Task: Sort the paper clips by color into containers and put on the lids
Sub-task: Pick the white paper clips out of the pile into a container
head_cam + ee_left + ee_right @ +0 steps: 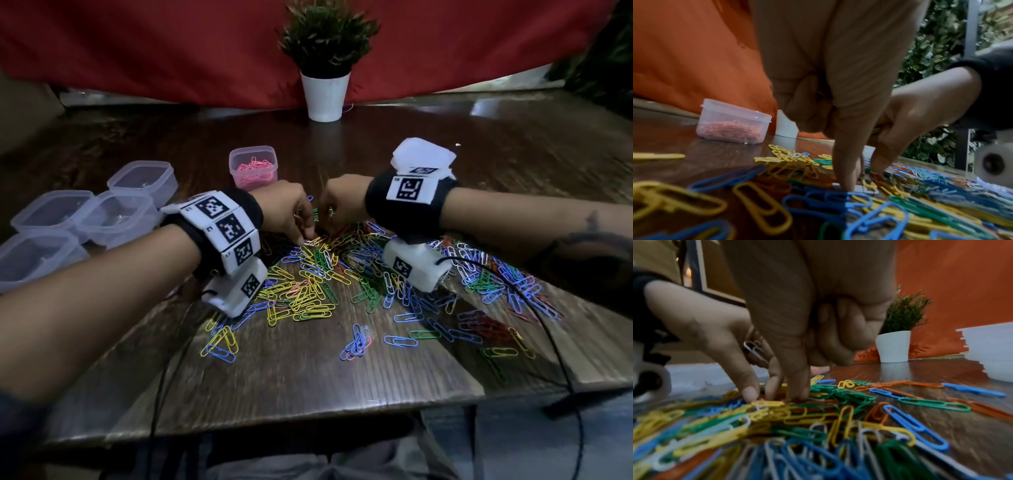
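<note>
Mixed paper clips (318,284), yellow, blue, green, red and white, lie flat in a loose heap across the near centre and right. One open clear container (253,167), far of the heap, holds pink clips. Four clear containers (85,219) stand clustered at left, seemingly empty. A stack of white lids (423,154) sits far right.

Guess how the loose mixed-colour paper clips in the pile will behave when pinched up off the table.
The loose mixed-colour paper clips look thin and flat, so probably light but fiddly to lift off the dark wooden table. They overlap and interlock, so one pinch likely drags neighbours. Their coating looks smooth, so they may slide when pushed.
</note>
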The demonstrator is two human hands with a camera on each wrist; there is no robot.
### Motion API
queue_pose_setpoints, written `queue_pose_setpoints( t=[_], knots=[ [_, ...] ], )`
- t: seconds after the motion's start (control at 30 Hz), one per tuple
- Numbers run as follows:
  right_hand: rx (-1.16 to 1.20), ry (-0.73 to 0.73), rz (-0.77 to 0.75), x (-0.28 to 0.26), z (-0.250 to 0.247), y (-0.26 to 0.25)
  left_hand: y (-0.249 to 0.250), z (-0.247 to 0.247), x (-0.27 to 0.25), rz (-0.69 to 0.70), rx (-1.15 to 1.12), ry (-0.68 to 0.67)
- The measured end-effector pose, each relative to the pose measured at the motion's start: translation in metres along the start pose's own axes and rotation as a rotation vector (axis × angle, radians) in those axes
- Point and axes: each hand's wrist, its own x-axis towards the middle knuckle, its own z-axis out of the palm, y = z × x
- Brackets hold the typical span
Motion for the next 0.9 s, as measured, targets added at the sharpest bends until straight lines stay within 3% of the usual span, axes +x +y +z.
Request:
queue_pose_setpoints(
  t=[0.23,0.53,0.77,0.9],
  knots=[
    [-0.051,0.011,0.037,0.008,0.007,0.001,0.011,-0.001,0.001,0.009,0.178,-0.008],
    [0.010,0.111,0.028,0.011,0.011,0.012,-0.002,-0.003,-0.003,-0.080,0.094,-0.047],
    [0.029,0.068,0.017,0.013,0.008,0.010,-0.008,-0.008,-0.008,-0.217,-0.222,-0.001],
    [-0.039,0.131,-0.062,0.013,0.007,0.005,-0.009,-0.005,-0.008,-0.178,-0.098,-0.019]
  ],
)
